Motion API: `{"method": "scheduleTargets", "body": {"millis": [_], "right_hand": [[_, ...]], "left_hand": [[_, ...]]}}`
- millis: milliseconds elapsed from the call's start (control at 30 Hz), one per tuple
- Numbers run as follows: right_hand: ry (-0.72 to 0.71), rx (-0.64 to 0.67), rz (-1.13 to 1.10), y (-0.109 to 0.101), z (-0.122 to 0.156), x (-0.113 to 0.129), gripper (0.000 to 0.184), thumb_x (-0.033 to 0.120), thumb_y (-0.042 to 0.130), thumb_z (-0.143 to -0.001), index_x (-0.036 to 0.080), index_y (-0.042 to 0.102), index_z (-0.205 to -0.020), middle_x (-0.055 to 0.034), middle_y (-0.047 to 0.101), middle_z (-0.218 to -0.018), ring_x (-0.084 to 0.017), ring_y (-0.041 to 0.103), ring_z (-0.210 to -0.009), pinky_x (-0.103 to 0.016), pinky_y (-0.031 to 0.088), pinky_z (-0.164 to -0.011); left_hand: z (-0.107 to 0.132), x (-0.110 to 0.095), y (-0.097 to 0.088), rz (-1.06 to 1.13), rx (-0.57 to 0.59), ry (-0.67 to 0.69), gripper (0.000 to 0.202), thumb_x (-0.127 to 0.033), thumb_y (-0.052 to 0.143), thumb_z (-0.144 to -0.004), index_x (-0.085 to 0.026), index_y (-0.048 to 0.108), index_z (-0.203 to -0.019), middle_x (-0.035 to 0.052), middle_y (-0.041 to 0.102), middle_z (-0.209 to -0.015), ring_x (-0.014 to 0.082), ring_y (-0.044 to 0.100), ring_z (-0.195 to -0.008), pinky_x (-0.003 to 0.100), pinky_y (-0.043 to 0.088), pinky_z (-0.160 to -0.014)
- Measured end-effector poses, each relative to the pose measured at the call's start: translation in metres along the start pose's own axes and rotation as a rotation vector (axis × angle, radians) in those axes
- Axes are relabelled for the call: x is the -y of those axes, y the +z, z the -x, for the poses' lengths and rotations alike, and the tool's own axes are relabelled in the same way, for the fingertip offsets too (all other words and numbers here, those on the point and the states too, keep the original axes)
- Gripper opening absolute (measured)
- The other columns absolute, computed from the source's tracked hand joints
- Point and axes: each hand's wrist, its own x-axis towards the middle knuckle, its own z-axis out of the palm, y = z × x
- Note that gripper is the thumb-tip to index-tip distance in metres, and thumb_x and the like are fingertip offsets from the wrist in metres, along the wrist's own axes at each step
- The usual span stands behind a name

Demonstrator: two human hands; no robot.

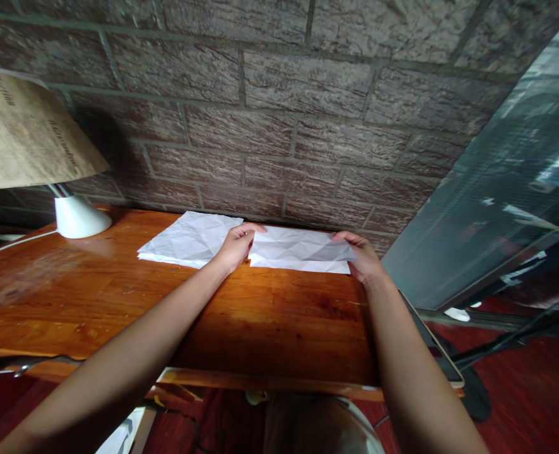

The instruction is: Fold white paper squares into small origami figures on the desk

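Note:
A creased white sheet of paper [301, 250] lies at the far edge of the wooden table [166, 302], close to the brick wall. My left hand [236, 244] pinches its left edge, fingers curled over the paper. My right hand [362, 255] grips its right edge, thumb on top. A second crumpled white sheet [187, 238] lies just left of my left hand, partly under it.
A table lamp with a white base [78, 216] and beige shade [24, 132] stands at the back left, its cord running off left. The brick wall [284, 113] is right behind the papers. A glass panel [506, 189] rises on the right past the table's edge.

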Motion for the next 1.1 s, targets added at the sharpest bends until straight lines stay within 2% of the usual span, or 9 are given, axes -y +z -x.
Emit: {"method": "scheduleTargets", "body": {"millis": [100,200,267,333,533,700,800,967,1100], "right_hand": [[-0.037,-0.025,0.051,0.0,-0.001,-0.002,0.018,0.029,0.083,-0.054,0.023,0.07,-0.064,0.0029,0.069,-0.064,-0.013,0.057,-0.053,-0.028,0.047,-0.057],[-0.106,-0.032,0.119,0.001,-0.003,-0.005,0.012,0.028,0.078,-0.057,0.023,0.069,-0.061,0.0028,0.068,-0.062,-0.012,0.055,-0.052,-0.027,0.045,-0.056],[-0.153,-0.017,0.164,0.001,-0.004,-0.007,0.009,0.028,0.076,-0.059,0.022,0.07,-0.062,0.0024,0.068,-0.063,-0.013,0.056,-0.054,-0.027,0.046,-0.058],[-0.153,-0.006,0.175,0.001,-0.006,-0.007,0.009,0.029,0.075,-0.062,0.022,0.072,-0.067,0.0019,0.071,-0.067,-0.013,0.058,-0.057,-0.027,0.048,-0.06],[-0.056,-0.11,-0.123,0.012,-0.008,-0.005,0.044,0.053,0.072,-0.075,0.031,0.065,-0.113,0.002,0.075,-0.085,-0.02,0.069,-0.075,-0.032,0.055,-0.069],[-0.072,-0.049,0.019,0.027,-0.003,-0.012,0.06,0.042,0.091,-0.06,0.027,0.063,-0.111,0.0008,0.074,-0.093,-0.018,0.066,-0.078,-0.03,0.054,-0.071],[-0.091,-0.031,0.022,0.031,0.0,-0.013,0.057,0.038,0.091,-0.061,0.026,0.064,-0.11,0.0019,0.074,-0.091,-0.016,0.064,-0.075,-0.029,0.053,-0.07],[-0.089,0.013,-0.031,0.032,0.001,-0.01,0.051,0.034,0.092,-0.06,0.026,0.067,-0.103,0.0025,0.074,-0.089,-0.015,0.065,-0.074,-0.028,0.054,-0.072],[-0.084,0.004,-0.026,0.034,0.001,-0.013,0.052,0.035,0.092,-0.061,0.026,0.067,-0.105,0.0017,0.076,-0.091,-0.016,0.067,-0.075,-0.03,0.056,-0.073]], "left_hand": [[-0.002,-0.003,0.0,0.131,-0.023,-0.077,0.034,-0.032,0.074,-0.067,-0.021,0.072,-0.099,-0.0016,0.069,-0.073,0.0136,0.062,-0.064,0.023,0.046,-0.06],[0.0,-0.005,0.002,0.205,0.011,-0.218,0.052,-0.053,0.075,-0.071,-0.022,0.067,-0.111,0.0012,0.072,-0.077,0.0168,0.066,-0.065,0.026,0.047,-0.058],[0.003,-0.003,0.005,0.154,0.091,-0.231,0.055,-0.058,0.08,-0.068,-0.018,0.068,-0.105,0.0046,0.074,-0.08,0.0183,0.067,-0.067,0.026,0.048,-0.058],[0.005,0.0,0.008,0.066,0.113,-0.132,0.054,-0.049,0.089,-0.06,-0.017,0.068,-0.098,0.0045,0.075,-0.08,0.0174,0.067,-0.067,0.026,0.049,-0.061],[0.007,0.002,0.009,0.017,-0.009,0.068,0.054,-0.045,0.089,-0.06,-0.018,0.064,-0.1,0.0,0.074,-0.076,0.0142,0.065,-0.064,0.025,0.049,-0.063],[0.008,0.001,0.012,0.013,-0.014,0.028,0.069,-0.041,0.092,-0.056,-0.019,0.063,-0.114,-0.0006,0.074,-0.08,0.0153,0.066,-0.069,0.026,0.051,-0.065],[0.007,0.004,0.011,0.099,-0.049,-0.045,0.059,-0.049,0.09,-0.059,-0.018,0.068,-0.103,0.001,0.074,-0.08,0.0159,0.067,-0.07,0.028,0.052,-0.068],[0.006,0.008,0.007,0.14,0.063,-0.158,0.047,-0.052,0.088,-0.063,-0.015,0.072,-0.087,0.005,0.074,-0.072,0.0177,0.067,-0.066,0.03,0.051,-0.067],[0.007,0.004,0.007,0.11,-0.009,-0.076,0.046,-0.045,0.093,-0.056,-0.015,0.074,-0.085,0.0049,0.076,-0.078,0.0174,0.067,-0.069,0.031,0.053,-0.07]]}}
